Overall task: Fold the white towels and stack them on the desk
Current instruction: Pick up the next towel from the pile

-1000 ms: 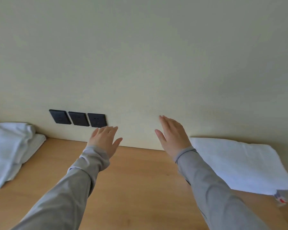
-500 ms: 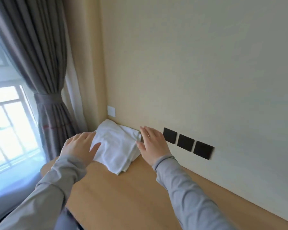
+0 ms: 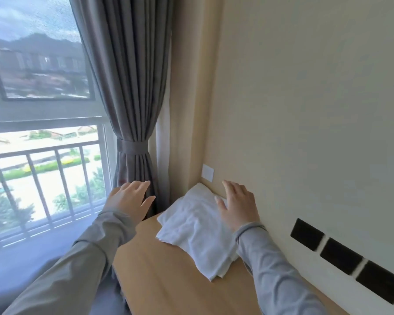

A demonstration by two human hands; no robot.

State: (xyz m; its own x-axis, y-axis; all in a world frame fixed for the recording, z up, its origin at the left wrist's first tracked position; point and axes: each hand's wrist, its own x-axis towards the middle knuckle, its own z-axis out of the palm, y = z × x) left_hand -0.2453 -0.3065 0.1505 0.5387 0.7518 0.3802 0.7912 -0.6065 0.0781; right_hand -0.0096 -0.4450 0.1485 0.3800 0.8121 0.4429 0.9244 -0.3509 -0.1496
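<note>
Only the head view to go on here. The rumpled white cloth towels (image 3: pixel 198 228) sit in a loose pile at the far corner of the light wooden desk (image 3: pixel 168 283), tucked up against the cream wall (image 3: pixel 305 110), with the small white wall plate (image 3: pixel 208 172) just beyond them. It looks like more than one layer, but I can't tell how many.

Both hands are spread flat with straight fingers, gripping nothing. The right hand (image 3: pixel 239 208) is over the wall side of the pile, thumb on the cloth; whether the palm presses down I can't tell. The left hand (image 3: pixel 129 198) hangs off past the desk's end, in front of the tied grey curtain (image 3: pixel 132 110), well clear of the towels.

Handling-wise I'd guess this stuff is light, floppy and not slippery, so nothing to break. It'll sag and drag its neighbours along, so pinching two corners of the top layer seems the way to go.

Room: the wall boxes in the right side, the desk edge drops off on the left by the railed window (image 3: pixel 43 178), and the bare wood toward the camera looks like the open spot. Three black square wall switches (image 3: pixel 341 255) sit further along the wall.
</note>
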